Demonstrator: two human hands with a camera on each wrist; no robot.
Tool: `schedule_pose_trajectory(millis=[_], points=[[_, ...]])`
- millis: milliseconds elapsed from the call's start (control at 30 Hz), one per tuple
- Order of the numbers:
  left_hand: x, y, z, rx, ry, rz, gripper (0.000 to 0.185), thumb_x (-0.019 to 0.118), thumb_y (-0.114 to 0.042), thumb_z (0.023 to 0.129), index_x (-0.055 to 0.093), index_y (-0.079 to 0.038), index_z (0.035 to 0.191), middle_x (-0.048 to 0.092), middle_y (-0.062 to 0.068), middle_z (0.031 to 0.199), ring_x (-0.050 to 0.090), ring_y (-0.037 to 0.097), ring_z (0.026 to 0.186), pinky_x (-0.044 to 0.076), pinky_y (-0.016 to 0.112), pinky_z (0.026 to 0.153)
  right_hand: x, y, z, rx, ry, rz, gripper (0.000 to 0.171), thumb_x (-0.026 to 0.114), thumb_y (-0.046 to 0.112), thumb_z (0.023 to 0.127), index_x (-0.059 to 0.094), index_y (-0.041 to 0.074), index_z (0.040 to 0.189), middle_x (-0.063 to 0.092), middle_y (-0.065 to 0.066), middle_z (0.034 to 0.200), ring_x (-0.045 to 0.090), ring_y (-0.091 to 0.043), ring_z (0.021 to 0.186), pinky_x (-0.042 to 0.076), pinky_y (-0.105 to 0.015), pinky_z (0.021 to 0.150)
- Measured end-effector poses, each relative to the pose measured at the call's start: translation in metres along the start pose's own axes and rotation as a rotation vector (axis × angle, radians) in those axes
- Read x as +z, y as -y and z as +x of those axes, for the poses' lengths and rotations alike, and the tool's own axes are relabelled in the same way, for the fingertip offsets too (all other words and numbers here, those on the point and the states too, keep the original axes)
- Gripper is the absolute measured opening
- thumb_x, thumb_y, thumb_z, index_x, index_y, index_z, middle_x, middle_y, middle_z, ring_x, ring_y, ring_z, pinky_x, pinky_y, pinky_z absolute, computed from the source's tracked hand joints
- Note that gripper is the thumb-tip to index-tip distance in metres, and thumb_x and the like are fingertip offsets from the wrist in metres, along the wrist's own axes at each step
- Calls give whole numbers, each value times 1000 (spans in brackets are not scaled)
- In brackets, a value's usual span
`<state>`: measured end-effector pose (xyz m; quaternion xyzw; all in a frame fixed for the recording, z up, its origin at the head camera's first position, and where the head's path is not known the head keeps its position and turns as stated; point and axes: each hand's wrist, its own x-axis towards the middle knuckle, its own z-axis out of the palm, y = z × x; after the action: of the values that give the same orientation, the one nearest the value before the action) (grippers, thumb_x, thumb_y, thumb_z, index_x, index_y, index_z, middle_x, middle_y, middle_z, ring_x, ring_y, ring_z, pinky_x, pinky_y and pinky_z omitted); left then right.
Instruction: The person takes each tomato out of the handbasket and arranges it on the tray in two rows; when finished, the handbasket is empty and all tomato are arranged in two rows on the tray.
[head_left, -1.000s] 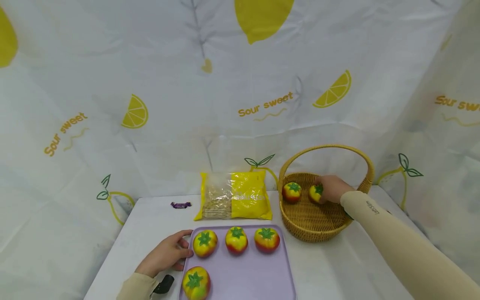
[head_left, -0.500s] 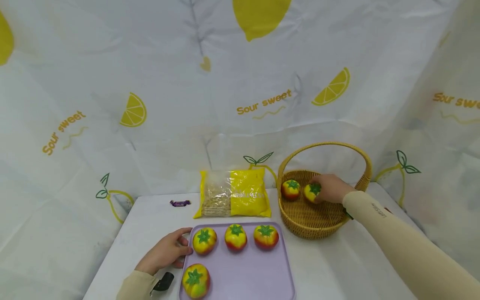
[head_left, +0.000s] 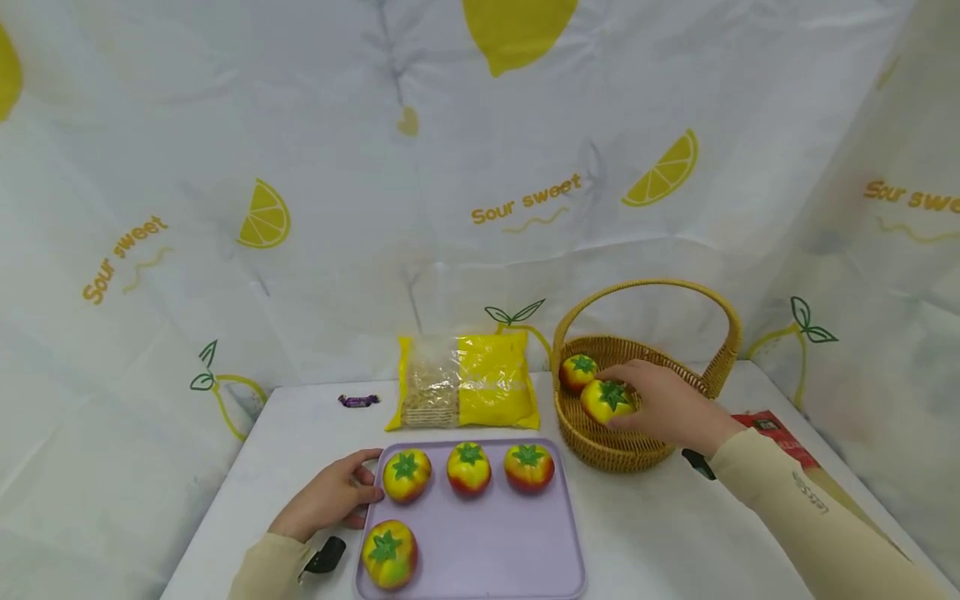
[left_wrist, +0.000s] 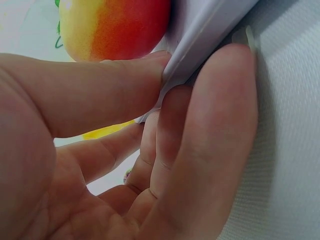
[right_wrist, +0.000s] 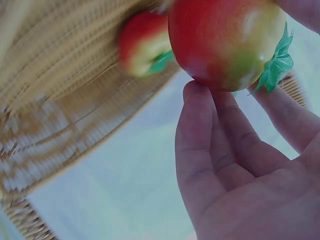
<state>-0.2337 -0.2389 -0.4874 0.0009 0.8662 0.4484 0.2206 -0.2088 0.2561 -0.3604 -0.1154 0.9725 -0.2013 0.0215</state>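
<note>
A yellow-and-red toy fruit (head_left: pixel 606 401) with a green star-shaped leafy top is pinched between the thumb and fingertips of my right hand (head_left: pixel 667 407). It is over the wicker basket (head_left: pixel 622 460), and the right wrist view shows the fruit's glossy red side (right_wrist: pixel 215 40). Another such fruit (head_left: pixel 578 373) lies inside the basket at its left. My left hand (head_left: pixel 327 498) grips the left edge of a lilac tray (head_left: pixel 480 554), thumb on the rim, fingers against its side. Three fruits line the tray's far side, and one fruit (head_left: pixel 390 555) sits at its near left.
Behind the tray lies a yellow, part-clear food bag (head_left: pixel 495 383). A purple-wrapped candy (head_left: pixel 359 401) is to its left. A red package (head_left: pixel 776 433) lies right of the basket, partly behind my right sleeve. The basket's tall handle (head_left: pixel 652 283) arches over its opening; a printed curtain hangs behind.
My right hand has lifted the toy fruit from the basket's inside and brought it left and nearer. The red package has come into view. My left hand still holds the tray edge.
</note>
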Motion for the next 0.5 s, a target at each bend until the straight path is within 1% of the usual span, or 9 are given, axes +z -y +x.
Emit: schedule_pose_trajectory(millis=[133,267,367,433,500], points=[[-3,3,0,-8,-9,-1,66,80,-9,95,55,-15,156,62,10,111,65,22,79,67,37,67,13,28,-10,-40,-25,25,64,93,37,86,69,15,142,68,-9,134,66,-28,117,61,-57,104],[-4,4,2,-11,-11,7,65,80,-11,95,56,-16,155,62,10,112,65,22,79,67,37,67,35,57,-18,-101,-54,36,62,95,32,84,70,18,140,68,-6,134,66,-24,117,62,-53,103],[-3,4,4,-1,-8,7,65,81,-12,95,56,-16,155,62,10,112,66,22,79,67,37,66,55,79,-22,-118,-41,41,63,96,30,82,70,21,139,67,-1,130,65,-17,113,63,-46,101],[-2,3,4,10,-4,5,65,81,-12,95,56,-16,155,62,10,112,66,22,78,67,37,65,68,92,-23,-130,-18,50,64,97,31,81,70,22,139,66,4,124,62,-11,107,63,-41,96],[-1,3,3,15,4,-1,65,81,-12,95,55,-15,155,62,10,112,66,22,77,67,37,65,80,102,-24,-146,5,62,64,97,32,82,70,23,139,65,7,121,60,-7,105,62,-37,95]])
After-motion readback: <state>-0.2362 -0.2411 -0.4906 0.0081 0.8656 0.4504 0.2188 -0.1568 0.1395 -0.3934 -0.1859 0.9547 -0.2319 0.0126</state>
